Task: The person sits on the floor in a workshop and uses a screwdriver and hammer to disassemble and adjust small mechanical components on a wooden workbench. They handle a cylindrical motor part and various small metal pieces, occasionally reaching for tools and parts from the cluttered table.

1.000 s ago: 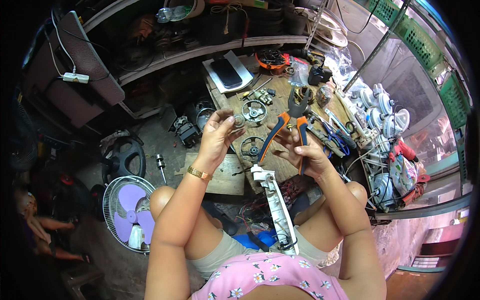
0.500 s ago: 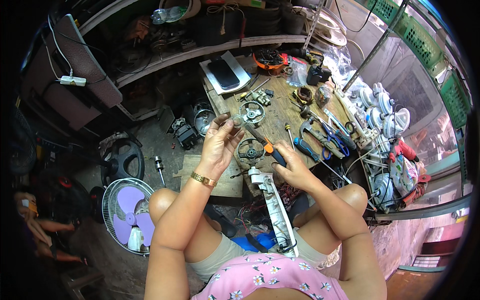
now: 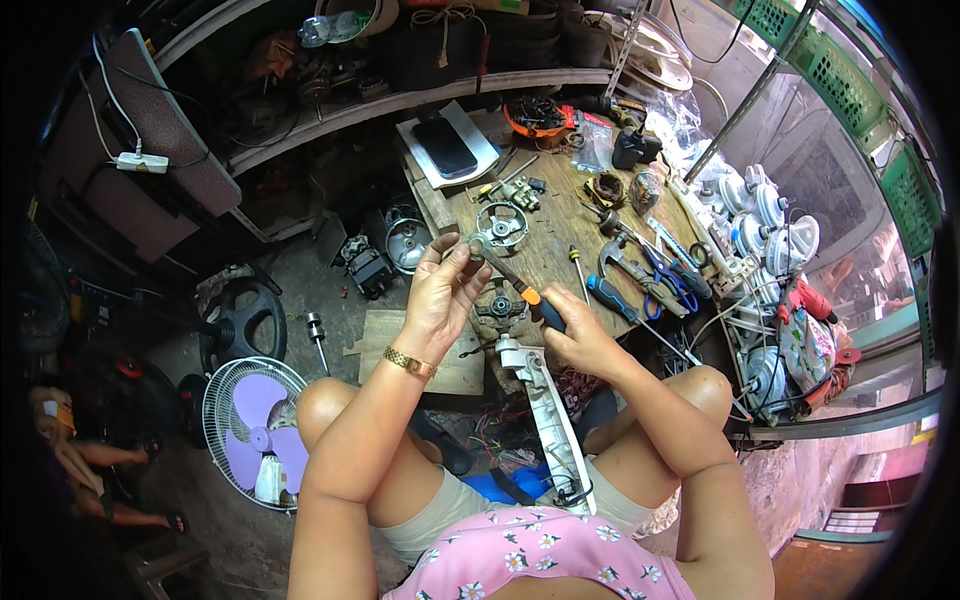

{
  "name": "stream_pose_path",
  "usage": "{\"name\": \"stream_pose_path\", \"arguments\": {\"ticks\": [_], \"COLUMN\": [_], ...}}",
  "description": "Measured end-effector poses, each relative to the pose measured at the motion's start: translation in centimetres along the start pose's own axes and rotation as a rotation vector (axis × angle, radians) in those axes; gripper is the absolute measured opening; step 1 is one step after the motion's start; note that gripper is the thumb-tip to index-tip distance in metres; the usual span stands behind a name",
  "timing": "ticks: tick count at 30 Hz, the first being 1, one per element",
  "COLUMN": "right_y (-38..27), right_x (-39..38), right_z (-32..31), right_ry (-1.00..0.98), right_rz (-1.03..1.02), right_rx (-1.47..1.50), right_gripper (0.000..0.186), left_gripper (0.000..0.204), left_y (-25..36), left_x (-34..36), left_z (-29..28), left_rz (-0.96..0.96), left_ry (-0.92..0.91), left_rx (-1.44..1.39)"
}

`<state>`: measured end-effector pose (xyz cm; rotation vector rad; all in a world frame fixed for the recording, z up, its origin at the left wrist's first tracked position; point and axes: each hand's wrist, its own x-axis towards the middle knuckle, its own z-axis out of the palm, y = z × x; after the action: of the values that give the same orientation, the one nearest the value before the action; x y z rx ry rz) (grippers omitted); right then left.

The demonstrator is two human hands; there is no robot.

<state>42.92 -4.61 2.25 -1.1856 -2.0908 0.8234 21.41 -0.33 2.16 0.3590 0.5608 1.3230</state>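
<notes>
Between the fingertips of my left hand (image 3: 442,290) is a small round translucent or metallic piece (image 3: 477,243). My right hand (image 3: 568,327) grips pliers (image 3: 530,294) with orange and dark blue handles, their jaws pointing up-left against that piece. Beyond my fingers lies a metal motor housing (image 3: 501,225) on the wooden worktable (image 3: 552,228); another housing (image 3: 503,306) sits below the pliers. A long white fan-stand part (image 3: 550,420) extends from there down between my legs. Right of my right hand lie a hammer (image 3: 618,260) and blue-handled tools (image 3: 672,285).
A fan (image 3: 252,432) with purple blades and a steering wheel (image 3: 240,320) lie left on the floor. A phone (image 3: 445,145) rests at the table's back. Stacked white parts (image 3: 775,225) crowd the right. Another person's legs (image 3: 105,458) show at far left. A shelf (image 3: 420,88) runs behind.
The pliers, earlier held upright with handles apart, have been lowered and tilted left onto the small piece, handles now together. My right hand moved left with them; my left hand shifted only slightly.
</notes>
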Motion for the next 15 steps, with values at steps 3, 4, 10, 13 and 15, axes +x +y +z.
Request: {"name": "stream_pose_path", "arguments": {"ticks": [3,4,10,13,15], "right_y": [0.0,0.0,0.0,-0.4,-0.3], "right_x": [0.1,0.1,0.2,0.2,0.3], "right_z": [0.1,0.2,0.1,-0.3,-0.4], "right_ry": [0.053,0.075,0.107,0.01,0.017], "right_rz": [-0.036,-0.043,-0.081,0.02,0.0], "right_rx": [0.001,0.002,-0.012,-0.007,-0.022], "right_gripper": [0.028,0.028,0.027,0.026,0.026], "left_gripper": [0.012,0.011,0.01,0.011,0.011], "left_y": [0.6,0.8,1.6,1.3,1.2], "left_x": [-0.4,-0.5,-0.2,-0.3,-0.3], "left_z": [0.9,1.3,0.2,0.2,0.4], "left_rz": [-0.049,-0.074,-0.178,-0.188,-0.166], "left_ry": [0.018,0.023,-0.083,-0.077,-0.059], "left_rx": [0.083,0.122,0.205,0.166,0.151]}}
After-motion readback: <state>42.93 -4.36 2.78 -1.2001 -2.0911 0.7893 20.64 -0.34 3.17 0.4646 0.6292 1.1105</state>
